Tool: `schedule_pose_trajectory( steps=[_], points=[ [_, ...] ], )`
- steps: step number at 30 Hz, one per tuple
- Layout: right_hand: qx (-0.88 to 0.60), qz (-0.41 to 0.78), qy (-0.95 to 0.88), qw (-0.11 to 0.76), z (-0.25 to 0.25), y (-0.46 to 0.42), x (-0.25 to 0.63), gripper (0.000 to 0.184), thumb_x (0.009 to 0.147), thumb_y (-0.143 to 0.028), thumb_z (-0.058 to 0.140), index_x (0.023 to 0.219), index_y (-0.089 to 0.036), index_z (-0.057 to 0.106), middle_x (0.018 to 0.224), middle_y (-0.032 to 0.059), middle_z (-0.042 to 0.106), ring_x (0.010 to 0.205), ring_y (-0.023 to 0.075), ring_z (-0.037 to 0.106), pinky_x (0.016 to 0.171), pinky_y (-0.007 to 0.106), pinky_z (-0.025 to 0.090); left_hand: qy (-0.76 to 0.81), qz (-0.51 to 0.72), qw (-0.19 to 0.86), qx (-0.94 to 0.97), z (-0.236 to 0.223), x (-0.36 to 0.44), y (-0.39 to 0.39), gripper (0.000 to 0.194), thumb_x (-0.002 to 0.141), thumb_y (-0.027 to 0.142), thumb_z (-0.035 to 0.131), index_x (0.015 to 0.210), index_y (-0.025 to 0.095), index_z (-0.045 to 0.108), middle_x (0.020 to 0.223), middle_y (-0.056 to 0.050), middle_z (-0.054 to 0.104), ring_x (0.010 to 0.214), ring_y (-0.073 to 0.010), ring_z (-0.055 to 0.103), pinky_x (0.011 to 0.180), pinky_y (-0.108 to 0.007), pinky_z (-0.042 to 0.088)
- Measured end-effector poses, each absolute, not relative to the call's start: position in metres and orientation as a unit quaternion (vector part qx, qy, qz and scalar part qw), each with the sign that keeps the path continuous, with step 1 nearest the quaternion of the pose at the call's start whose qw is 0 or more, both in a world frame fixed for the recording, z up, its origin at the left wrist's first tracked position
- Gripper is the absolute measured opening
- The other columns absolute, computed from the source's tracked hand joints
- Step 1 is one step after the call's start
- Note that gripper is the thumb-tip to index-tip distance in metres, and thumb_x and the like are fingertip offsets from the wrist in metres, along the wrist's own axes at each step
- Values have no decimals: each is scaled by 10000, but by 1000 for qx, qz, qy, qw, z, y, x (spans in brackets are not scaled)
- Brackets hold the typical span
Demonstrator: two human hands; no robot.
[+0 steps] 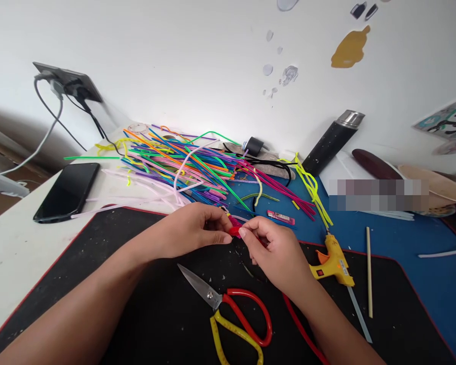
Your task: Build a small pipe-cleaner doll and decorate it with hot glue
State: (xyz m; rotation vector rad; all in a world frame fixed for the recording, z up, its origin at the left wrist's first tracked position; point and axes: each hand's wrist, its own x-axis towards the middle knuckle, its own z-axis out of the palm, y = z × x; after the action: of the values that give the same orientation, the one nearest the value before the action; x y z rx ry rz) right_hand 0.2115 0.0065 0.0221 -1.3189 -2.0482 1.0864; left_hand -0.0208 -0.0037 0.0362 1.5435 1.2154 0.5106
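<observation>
Between my two hands is a small red pipe-cleaner piece, with a bit of pink and yellow showing behind it. My left hand is closed in a pinch on its left side. From the right, my right hand pinches it between thumb and fingers. A long red strand runs below my right wrist toward the bottom edge; whether it joins the held piece is hidden. Below the hands, scissors with one red and one yellow handle lie on the black mat.
Behind my hands spreads a heap of coloured pipe cleaners. A yellow glue gun and a wooden stick lie at the right. A phone rests on the left; a black flask leans against the wall.
</observation>
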Motion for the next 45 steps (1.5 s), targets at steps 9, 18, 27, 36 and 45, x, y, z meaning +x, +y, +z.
schedule_pose_trajectory(
  steps=[9,18,27,36,45],
  points=[
    [-488,412,-736,225,25,5,211,263,1017,-418,582,881,-228,702,515,-45,617,440,145,562,492,271,412,509,268,508,641,38,-17,-6,225,917,414,701,982,206,758,872,-4,754,793,-183,653,728,-275,477],
    [-486,406,-742,221,24,5,210,236,1014,-387,583,895,-227,709,546,-31,635,466,151,574,490,273,412,518,229,509,648,37,-16,-5,201,940,384,671,885,203,739,792,17,744,752,-170,665,694,-260,463],
    [-464,389,-770,202,20,9,214,166,1001,-365,644,1056,-236,732,655,-42,641,561,154,585,557,273,426,551,217,479,648,39,-17,-3,287,933,461,645,823,200,689,728,26,665,676,-159,571,618,-267,406],
    [-453,299,-817,196,23,10,216,113,1010,-281,646,941,-254,731,727,-21,740,612,170,652,589,284,412,556,180,429,689,35,-18,-4,247,964,399,605,819,214,681,723,27,682,673,-166,590,619,-271,384],
    [-405,294,-841,205,21,7,216,132,1035,-236,638,940,-249,730,903,-2,811,764,178,732,678,282,458,532,138,398,735,36,-11,-5,196,960,302,600,852,231,748,767,13,752,705,-176,663,640,-264,395]
  ],
)
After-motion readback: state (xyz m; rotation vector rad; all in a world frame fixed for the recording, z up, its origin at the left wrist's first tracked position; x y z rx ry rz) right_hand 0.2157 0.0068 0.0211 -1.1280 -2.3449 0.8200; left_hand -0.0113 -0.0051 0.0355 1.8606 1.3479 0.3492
